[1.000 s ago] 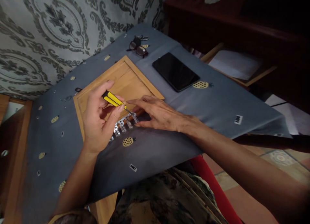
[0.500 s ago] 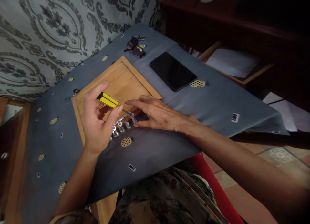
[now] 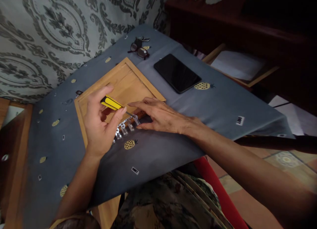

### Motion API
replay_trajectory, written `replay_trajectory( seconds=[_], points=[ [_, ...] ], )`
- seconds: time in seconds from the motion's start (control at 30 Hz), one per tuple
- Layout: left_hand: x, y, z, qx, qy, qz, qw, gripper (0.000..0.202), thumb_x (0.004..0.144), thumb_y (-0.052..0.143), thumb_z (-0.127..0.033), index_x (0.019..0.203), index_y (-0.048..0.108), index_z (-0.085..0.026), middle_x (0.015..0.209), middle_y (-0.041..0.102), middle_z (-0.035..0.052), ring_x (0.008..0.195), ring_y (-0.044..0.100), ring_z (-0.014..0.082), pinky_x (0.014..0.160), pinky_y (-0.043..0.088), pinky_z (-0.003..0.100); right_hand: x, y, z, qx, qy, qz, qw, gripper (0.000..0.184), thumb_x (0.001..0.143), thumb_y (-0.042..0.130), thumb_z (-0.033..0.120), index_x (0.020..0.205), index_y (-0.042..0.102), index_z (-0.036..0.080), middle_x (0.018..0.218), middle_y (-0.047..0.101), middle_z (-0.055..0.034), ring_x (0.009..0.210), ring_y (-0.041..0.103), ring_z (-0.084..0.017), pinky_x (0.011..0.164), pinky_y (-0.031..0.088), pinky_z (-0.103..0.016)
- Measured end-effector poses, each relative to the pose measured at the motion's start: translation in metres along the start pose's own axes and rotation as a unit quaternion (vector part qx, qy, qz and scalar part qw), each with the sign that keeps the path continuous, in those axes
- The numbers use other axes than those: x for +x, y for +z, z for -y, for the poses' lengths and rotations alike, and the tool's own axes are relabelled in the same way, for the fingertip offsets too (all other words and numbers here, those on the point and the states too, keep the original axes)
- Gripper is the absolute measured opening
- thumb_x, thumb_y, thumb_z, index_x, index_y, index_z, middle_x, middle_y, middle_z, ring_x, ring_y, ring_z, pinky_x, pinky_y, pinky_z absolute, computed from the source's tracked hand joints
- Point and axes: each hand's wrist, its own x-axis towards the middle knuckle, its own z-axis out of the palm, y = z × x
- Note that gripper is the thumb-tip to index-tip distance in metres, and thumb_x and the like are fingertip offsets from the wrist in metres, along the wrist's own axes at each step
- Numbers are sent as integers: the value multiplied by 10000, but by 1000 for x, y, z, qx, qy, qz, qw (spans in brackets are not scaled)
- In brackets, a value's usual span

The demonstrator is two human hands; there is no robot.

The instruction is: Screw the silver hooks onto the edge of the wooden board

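My left hand (image 3: 100, 123) pinches a small yellow-and-black screwdriver (image 3: 112, 103), its thin tip pointing right and down at a row of silver metal tabs (image 3: 123, 127). The tabs sit on a dark brown strip at the near edge of a wooden tray (image 3: 123, 83). My right hand (image 3: 162, 116) lies flat over the right end of that strip, fingers stretched out and pressing on it. The strip's right part is hidden under this hand.
A grey cloth with pineapple prints (image 3: 158, 146) covers the table. A black tablet (image 3: 177, 73) lies behind the tray to the right, folded glasses (image 3: 138, 48) at the far edge. A patterned wall hanging (image 3: 49, 31) is at left, dark wooden furniture (image 3: 237, 27) at right.
Almost nothing differs. The screwdriver handle has turned slightly between my left fingers; the right hand keeps its place on the strip.
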Motion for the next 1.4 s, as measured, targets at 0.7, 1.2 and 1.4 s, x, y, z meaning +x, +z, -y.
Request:
replay_trajectory(
  seconds=[0.7, 1.2, 1.4],
  points=[
    [-2, -4, 5, 3, 34, 52, 998, 493, 907, 682, -253, 1359, 493, -310, 1266, 618, 43, 941, 698, 144, 790, 625, 272, 1, 0, 0, -15, 1, 5, 1000, 632, 854, 720, 312, 1433, 508, 173, 1104, 624, -119, 1071, 555, -279, 935, 468, -428],
    [2, -11, 9, -31, 70, 118, 990, 485, 946, 601, -230, 1401, 437, -272, 1277, 568, 70, 999, 704, 184, 847, 636, 342, 3, -1, 1, -5, 8, 11, 1000, 656, 841, 736, 323, 1443, 508, 199, 1066, 612, -106, 1053, 572, -271, 923, 484, -429],
    [-1, -2, 5, 2, 59, 55, 997, 476, 898, 689, -268, 1331, 491, -259, 1010, 613, 20, 898, 667, 152, 773, 631, 302, 4, -1, 1, -10, 6, 7, 1000, 625, 840, 714, 318, 1423, 524, 200, 1042, 610, -98, 1063, 553, -278, 923, 473, -425]
  ],
)
